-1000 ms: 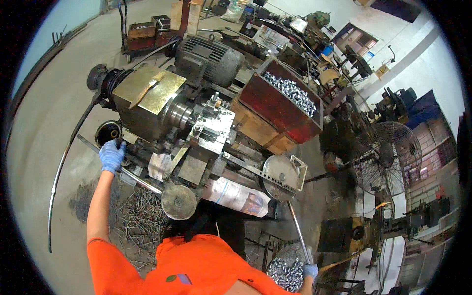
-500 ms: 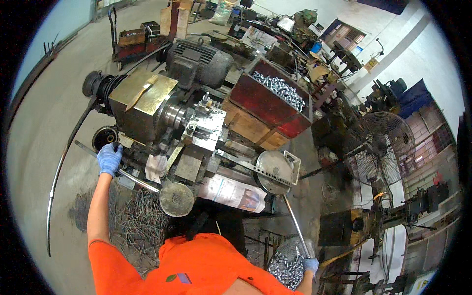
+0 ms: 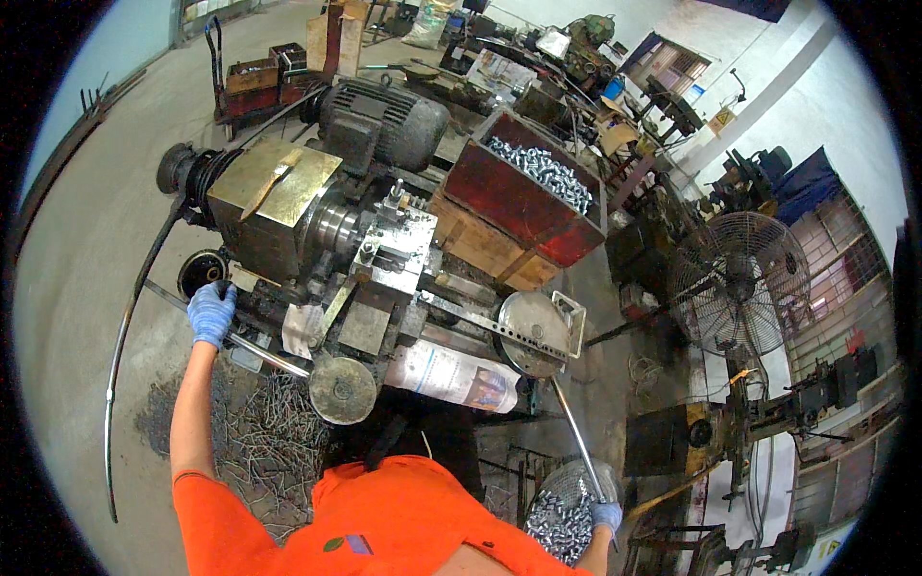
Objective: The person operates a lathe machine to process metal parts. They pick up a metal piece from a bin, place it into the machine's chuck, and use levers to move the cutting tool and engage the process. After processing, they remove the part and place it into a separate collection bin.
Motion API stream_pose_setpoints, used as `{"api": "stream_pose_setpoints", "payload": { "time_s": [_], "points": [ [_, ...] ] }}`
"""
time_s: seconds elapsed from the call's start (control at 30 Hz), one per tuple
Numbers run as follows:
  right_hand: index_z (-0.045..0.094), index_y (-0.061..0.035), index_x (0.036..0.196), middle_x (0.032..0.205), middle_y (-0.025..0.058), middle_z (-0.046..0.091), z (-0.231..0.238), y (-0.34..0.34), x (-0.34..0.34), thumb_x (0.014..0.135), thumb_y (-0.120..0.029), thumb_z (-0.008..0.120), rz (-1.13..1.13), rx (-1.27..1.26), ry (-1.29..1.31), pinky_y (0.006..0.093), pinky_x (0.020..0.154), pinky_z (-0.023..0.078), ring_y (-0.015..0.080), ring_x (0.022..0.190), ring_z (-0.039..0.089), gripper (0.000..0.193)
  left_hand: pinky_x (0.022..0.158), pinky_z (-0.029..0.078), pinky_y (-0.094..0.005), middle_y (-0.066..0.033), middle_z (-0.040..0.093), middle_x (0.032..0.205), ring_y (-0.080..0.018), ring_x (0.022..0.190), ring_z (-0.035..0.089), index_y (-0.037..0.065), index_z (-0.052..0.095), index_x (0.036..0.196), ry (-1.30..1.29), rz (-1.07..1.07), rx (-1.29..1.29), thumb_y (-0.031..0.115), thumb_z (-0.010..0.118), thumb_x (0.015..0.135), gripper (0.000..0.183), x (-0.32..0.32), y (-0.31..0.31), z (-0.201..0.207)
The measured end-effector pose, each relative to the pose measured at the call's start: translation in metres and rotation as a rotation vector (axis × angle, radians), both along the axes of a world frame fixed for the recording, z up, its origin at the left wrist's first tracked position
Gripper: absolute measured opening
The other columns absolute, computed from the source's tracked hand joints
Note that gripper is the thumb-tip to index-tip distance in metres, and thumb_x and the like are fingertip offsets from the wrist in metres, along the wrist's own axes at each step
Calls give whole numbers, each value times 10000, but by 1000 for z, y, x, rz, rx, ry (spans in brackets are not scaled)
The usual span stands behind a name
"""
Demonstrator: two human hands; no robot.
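Observation:
My left hand [image 3: 211,315], in a blue glove, is closed round a long metal lever [image 3: 271,357] at the machine's left front. A dark round-mouthed cup [image 3: 203,274] sits just beyond it. Low on the right, my right hand [image 3: 606,517], also gloved, is closed round the lower end of a steel handle rod [image 3: 576,427], which runs up to a round metal plate [image 3: 534,331]. Between my hands stands the small lathe-like machine, with its spindle chuck [image 3: 336,226], bright metal slide block [image 3: 399,252] and brass-coloured housing [image 3: 274,192]. A brush [image 3: 270,189] lies on that housing.
A red bin [image 3: 519,206] of small metal parts stands behind the machine, right of the motor [image 3: 384,120]. A wire basket [image 3: 562,514] of similar parts is beside my right hand. Metal shavings [image 3: 274,446] cover the floor at left. A large fan [image 3: 740,278] stands at right.
The view has shifted slightly. At far left, the lower end of the long thin bar has swung a little right and down. Both hands keep their places on the lever and the rod.

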State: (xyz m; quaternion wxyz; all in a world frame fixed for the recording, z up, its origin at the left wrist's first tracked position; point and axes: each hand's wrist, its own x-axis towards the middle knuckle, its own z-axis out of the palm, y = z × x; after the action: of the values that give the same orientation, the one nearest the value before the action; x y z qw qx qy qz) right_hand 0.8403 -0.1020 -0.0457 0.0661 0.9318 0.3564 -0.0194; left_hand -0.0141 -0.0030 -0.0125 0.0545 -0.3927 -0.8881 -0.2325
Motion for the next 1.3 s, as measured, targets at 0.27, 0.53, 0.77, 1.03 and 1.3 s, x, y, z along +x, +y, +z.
{"api": "stream_pose_setpoints", "payload": {
  "time_s": [0.27, 0.53, 0.77, 1.03, 1.3],
  "points": [
    [671, -4, 884, 974, 247, 621, -11, -8, 5, 678, -345, 642, -19, 6, -65, 406, 827, 488, 346, 945, 614, 399, 713, 485, -422, -160, 655, 831, -332, 785, 626, 98, 686, 904, 1, 10, 28, 367, 592, 811, 299, -2, 2, -4],
    [649, -4, 969, 1014, 224, 629, -4, 0, -9, 675, -346, 666, 7, -132, -63, 393, 832, 490, 347, 954, 612, 452, 696, 484, -414, -146, 656, 831, -323, 778, 627, 90, 680, 914, -52, 2, 42, 369, 592, 813, 310, -3, -1, -2],
    [680, 13, 837, 886, 253, 636, -4, -6, -16, 732, -287, 613, 40, 25, -79, 437, 767, 509, 383, 851, 632, 325, 702, 489, -380, -126, 672, 848, -295, 771, 639, 103, 692, 932, -64, 7, 8, 368, 596, 821, 303, -6, 0, -4],
    [672, 0, 868, 928, 243, 636, -13, -10, -13, 655, -366, 684, -14, 21, -28, 417, 782, 504, 369, 882, 627, 424, 682, 479, -359, -131, 674, 821, -268, 750, 648, 61, 685, 914, -124, -33, 51, 355, 601, 830, 317, -15, 0, -13],
    [660, 6, 877, 985, 235, 623, 4, -8, -32, 694, -291, 652, -106, -66, -37, 403, 810, 488, 355, 931, 610, 348, 693, 487, -356, -123, 676, 810, -279, 739, 645, 57, 684, 926, -96, -92, 74, 340, 589, 837, 311, -18, 3, -22]
  ]
}}
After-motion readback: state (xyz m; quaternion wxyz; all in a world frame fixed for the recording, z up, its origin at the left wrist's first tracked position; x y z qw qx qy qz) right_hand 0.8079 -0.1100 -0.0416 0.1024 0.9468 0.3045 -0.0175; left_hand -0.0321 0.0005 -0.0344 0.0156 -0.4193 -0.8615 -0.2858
